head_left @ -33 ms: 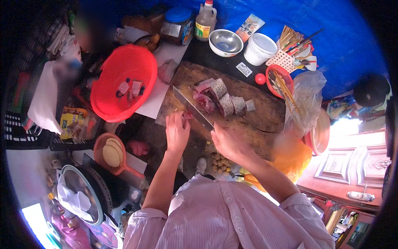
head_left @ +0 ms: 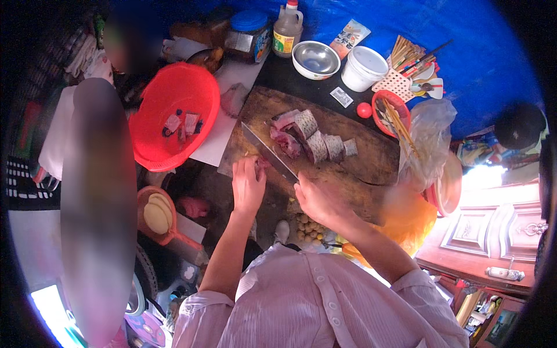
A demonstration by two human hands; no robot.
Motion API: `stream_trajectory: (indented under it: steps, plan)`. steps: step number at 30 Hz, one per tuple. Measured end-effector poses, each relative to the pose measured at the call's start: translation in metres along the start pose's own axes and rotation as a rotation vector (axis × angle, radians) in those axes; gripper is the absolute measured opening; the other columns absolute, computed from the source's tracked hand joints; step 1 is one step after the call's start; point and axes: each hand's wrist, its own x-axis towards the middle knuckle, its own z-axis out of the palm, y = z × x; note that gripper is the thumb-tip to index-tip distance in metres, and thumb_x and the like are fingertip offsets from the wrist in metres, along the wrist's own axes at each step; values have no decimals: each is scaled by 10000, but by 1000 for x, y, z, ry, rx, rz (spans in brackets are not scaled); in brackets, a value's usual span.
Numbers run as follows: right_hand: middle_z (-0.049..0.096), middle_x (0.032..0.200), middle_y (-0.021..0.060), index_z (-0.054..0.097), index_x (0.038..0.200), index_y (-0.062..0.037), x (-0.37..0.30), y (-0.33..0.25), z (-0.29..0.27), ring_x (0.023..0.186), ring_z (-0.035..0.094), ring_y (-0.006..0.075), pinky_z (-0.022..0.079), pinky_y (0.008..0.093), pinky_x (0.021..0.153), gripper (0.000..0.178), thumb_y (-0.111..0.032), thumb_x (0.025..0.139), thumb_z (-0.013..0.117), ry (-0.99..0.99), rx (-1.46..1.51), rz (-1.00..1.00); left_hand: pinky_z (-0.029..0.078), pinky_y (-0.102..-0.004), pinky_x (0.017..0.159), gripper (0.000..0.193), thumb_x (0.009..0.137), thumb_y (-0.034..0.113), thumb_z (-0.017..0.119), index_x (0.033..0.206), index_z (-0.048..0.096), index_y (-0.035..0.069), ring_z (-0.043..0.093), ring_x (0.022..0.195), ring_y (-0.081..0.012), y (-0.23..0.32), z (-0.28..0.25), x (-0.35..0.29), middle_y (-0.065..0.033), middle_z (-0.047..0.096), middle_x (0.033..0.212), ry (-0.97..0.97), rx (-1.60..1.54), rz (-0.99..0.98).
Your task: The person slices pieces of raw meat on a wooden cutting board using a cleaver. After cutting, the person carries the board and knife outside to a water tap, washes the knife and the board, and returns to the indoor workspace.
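I see the red basin (head_left: 168,119) at left holding a few fish pieces (head_left: 183,123). The steel bowl (head_left: 315,58) far of the board looks empty; the white tub (head_left: 364,68) is lidded. The board (head_left: 354,165) has bare wood right and near; clutter crowds its far and right edges. Right hand (head_left: 318,200) grips the cleaver (head_left: 268,153), blade angled far-left. Left hand (head_left: 248,184), fingers curled, pins a small pink bit at the blade. Sliced fish (head_left: 316,142) sits mid-board: silver skin, pink flesh.
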Motion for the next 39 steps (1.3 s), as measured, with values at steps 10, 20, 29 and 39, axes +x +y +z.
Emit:
stream_trajectory:
  steps: [10, 20, 29, 39]
  plan:
    - [579, 647, 232, 440, 959, 38, 6, -6, 1, 628, 580, 415, 451, 510, 561, 231, -171, 864, 471, -100, 27, 22, 439, -406, 796, 316, 671, -27, 625, 972, 539, 16, 507, 912, -342, -2, 1, 1, -144, 555, 951, 7, -100, 72]
    - [584, 652, 227, 437, 936, 42, 8, -7, 3, 636, 586, 409, 460, 495, 564, 218, -158, 859, 475, -75, 48, 65, 438, -396, 799, 307, 666, -37, 639, 956, 552, 15, 515, 903, -325, -2, 4, 12, -130, 562, 929, -59, -148, 83]
    - [594, 656, 219, 473, 937, 37, 12, -5, 9, 623, 599, 407, 482, 489, 552, 228, -166, 834, 486, -5, 63, 44, 442, -404, 775, 283, 672, -18, 642, 938, 558, 27, 518, 844, -327, -5, 3, 15, -126, 560, 896, -60, -152, 120]
    - [542, 599, 254, 436, 949, 20, -5, 19, -30, 593, 552, 433, 422, 516, 529, 242, -200, 872, 499, 365, 323, 153, 431, -406, 743, 261, 686, 18, 635, 941, 580, 38, 515, 853, -312, -2, -82, 76, -141, 555, 896, 201, -182, -70]
